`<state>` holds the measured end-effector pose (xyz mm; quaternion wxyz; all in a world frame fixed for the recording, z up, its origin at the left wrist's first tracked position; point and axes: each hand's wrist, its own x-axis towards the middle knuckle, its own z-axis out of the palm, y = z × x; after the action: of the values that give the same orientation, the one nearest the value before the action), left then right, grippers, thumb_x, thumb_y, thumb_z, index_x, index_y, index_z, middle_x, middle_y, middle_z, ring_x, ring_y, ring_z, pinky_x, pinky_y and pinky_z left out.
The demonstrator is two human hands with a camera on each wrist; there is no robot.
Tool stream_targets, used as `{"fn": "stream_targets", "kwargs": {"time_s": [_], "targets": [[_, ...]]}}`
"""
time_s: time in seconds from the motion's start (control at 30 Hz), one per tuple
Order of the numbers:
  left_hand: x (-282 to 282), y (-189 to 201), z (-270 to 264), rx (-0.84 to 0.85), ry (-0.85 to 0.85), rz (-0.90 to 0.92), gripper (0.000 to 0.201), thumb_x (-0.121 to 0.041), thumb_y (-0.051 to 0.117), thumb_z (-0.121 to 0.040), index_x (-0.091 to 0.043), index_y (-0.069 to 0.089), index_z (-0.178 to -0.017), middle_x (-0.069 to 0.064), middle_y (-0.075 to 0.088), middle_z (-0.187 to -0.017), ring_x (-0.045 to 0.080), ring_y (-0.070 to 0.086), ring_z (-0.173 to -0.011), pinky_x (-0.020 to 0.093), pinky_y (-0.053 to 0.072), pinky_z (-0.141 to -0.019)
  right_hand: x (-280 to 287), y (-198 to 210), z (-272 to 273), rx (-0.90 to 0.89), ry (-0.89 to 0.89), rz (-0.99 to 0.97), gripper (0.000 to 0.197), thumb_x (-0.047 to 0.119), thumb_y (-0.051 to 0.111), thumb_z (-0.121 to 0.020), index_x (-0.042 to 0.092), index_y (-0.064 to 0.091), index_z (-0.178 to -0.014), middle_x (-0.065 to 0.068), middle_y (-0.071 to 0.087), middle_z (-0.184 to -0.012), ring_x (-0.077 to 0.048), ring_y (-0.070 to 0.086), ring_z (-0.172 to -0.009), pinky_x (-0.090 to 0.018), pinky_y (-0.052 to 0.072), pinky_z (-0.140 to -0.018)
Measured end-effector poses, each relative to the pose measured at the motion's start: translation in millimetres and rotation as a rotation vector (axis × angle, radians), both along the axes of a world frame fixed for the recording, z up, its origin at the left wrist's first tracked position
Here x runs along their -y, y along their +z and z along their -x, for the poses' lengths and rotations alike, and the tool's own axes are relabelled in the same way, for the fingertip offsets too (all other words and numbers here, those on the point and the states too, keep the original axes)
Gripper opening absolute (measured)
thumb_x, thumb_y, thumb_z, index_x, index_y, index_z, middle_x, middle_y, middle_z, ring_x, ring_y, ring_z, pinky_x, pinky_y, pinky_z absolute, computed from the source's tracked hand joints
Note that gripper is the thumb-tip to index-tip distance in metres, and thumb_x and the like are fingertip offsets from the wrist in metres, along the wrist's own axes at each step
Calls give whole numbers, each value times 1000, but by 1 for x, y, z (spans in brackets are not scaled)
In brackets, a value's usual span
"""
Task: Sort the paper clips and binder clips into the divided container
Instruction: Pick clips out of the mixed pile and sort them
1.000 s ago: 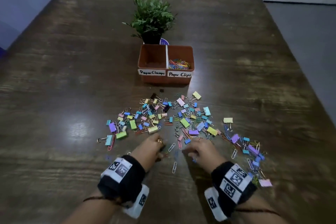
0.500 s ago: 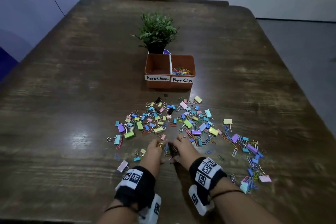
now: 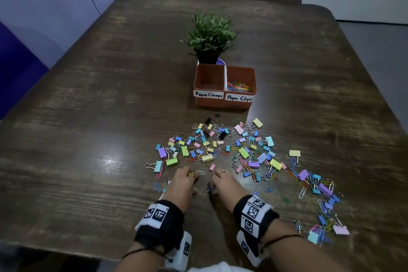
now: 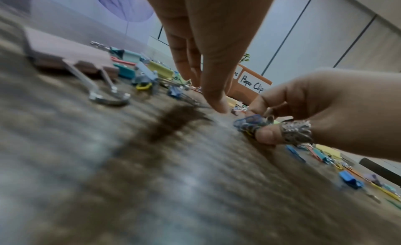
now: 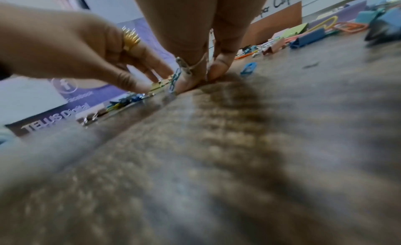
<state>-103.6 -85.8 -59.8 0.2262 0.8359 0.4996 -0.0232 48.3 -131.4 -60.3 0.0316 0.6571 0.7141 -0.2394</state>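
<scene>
- Right now the right hand (image 3: 223, 183) pinches a small bunch of blue paper clips (image 4: 249, 124) between thumb and curled fingers, low over the table (image 3: 88, 139), near the front edge and just in front of the person.
- Left hand (image 3: 183, 182) sits just beside it on the left, fingers extended down with tips touching the wood; it holds nothing that shows, so reads as apart, though the left wrist view is blurred.
- Key relation: divided container (image 3: 225, 104) lies straight ahead of both hands, well apart, with the whole scatter in between; the "Paper Clips" compartment (image 3: 239, 86) is its right half, so the right hand is on the nearer side for a drop.
- Clip bunch is a tangle, so its long axis cannot be told.
- "Paper Clamps" compartment (image 3: 209, 79), the left half, looks empty; the right one has coloured clips in it.
- Loose pile of binder clips (image 3: 207, 158) and paper clips spreads between hands and box, and trails off to the right near the table edge.
- One loose paper clip (image 3: 200, 172) lies just ahead, between the two hands.
- Potted plant (image 3: 210, 35) stands touching or just behind the box.
- Likely obstacle: only the box's front wall, so the hand must lift over it; a carry above the pile looks free.
</scene>
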Motion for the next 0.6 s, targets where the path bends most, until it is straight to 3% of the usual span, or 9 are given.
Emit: {"fn": "stream_targets", "kwargs": {"time_s": [0.17, 0.33, 0.43, 0.6], "targets": [[-2, -5, -21, 14, -45, -21, 48, -26, 61, -87, -12, 50, -131, 1, 36, -139, 15, 32, -127, 22, 26, -109, 4, 4, 0, 111, 27, 6, 37, 3, 47, -90, 5, 43, -126, -13, 46, -132, -25, 38, -123, -30, 33, -104], [-16, -1, -30, 11, 145, -51, 47, -41, 63, -83, -8, 59, -117, 2, 31, -142, 17, 28, -131, 30, 29, -111, 2, 11, -11, 261, 58, 78, 37, 6, 46, -92, -1, 40, -128, -17, 46, -130, -29, 40, -122, -33, 30, -104], [-30, 1, -32, -34, 196, -22, 46, -45, 65, -80, -6, 63, -105, 5, 33, -143, 19, 30, -131, 31, 31, -109, 3, 11, -13, 260, 71, 81, 35, 4, 43, -93, -1, 40, -127, -18, 47, -129, -30, 40, -122, -34, 29, -105], [-34, 3, -36, 13, 207, 80, 52, -41, 63, -83, -10, 55, -124, 5, 34, -141, 19, 32, -129, 32, 35, -106, 6, 4, -17, 98, -31, 41, 35, 3, 48, -90, 6, 44, -125, -12, 48, -129, -24, 39, -123, -31, 32, -106]]}}
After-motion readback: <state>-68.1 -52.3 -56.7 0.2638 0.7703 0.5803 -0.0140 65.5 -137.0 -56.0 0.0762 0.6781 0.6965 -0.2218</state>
